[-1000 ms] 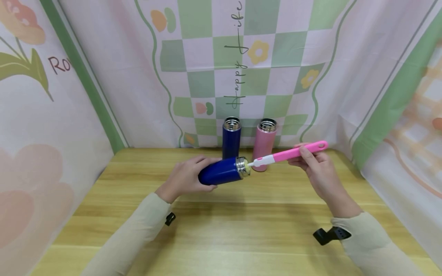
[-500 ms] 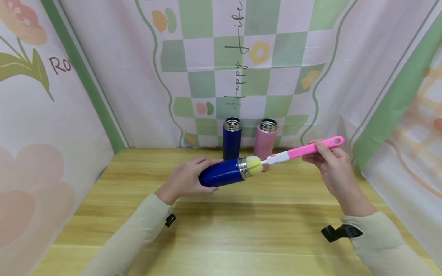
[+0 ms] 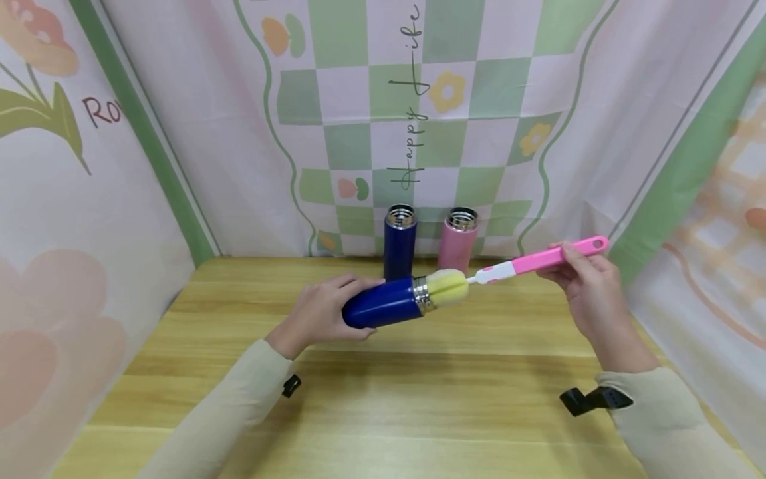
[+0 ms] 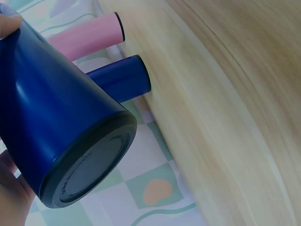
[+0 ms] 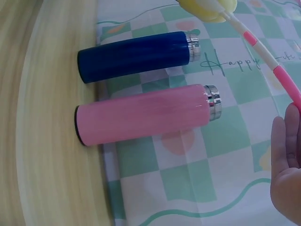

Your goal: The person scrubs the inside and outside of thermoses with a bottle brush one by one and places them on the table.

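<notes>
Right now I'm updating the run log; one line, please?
left hand: grips blue cylindrical metal-necked bottle; right hand: holds pink-handled yellow sponge brush; sponge head: at bottle mouth

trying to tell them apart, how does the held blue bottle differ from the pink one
The held blue bottle is tipped sideways in the left hand; the pink bottle stands upright on the table. A yellow sponge is at the blue bottle's mouth; the pink bottle's has none. Both have shiny metal necks.
</notes>
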A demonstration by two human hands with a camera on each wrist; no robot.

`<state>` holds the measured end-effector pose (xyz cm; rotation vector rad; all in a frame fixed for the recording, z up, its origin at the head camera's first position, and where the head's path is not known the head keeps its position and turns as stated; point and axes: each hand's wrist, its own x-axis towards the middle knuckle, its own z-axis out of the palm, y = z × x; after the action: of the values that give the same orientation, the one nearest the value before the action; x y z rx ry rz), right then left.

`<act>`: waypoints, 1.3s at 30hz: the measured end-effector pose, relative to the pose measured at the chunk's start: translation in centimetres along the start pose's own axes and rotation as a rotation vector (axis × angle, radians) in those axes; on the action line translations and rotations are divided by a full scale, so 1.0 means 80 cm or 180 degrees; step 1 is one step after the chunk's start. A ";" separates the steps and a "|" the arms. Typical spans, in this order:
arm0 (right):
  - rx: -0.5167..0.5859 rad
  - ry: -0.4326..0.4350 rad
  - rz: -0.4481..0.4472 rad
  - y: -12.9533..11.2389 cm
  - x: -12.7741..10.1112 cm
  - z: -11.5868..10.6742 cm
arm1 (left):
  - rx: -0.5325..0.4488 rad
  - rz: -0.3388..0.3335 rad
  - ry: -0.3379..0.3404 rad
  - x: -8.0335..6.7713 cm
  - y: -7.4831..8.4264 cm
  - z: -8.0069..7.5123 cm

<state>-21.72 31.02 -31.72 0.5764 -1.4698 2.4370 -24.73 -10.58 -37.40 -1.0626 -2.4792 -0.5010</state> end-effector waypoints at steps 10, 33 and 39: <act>0.0126 0.0210 -0.0152 -0.009 0.004 -0.006 | -0.0038 0.0052 0.0078 -0.005 -0.008 0.000; 0.0074 0.0087 -0.0339 -0.026 -0.004 -0.028 | 0.0078 -0.0258 0.0150 -0.013 -0.017 -0.001; -0.0013 -0.0103 -0.0270 -0.021 -0.004 -0.020 | 0.0059 -0.0255 0.0155 -0.012 -0.018 0.000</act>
<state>-21.09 33.21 -31.21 0.6663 -1.4319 2.3704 -25.19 -12.05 -38.08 -0.9362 -2.4866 -0.5205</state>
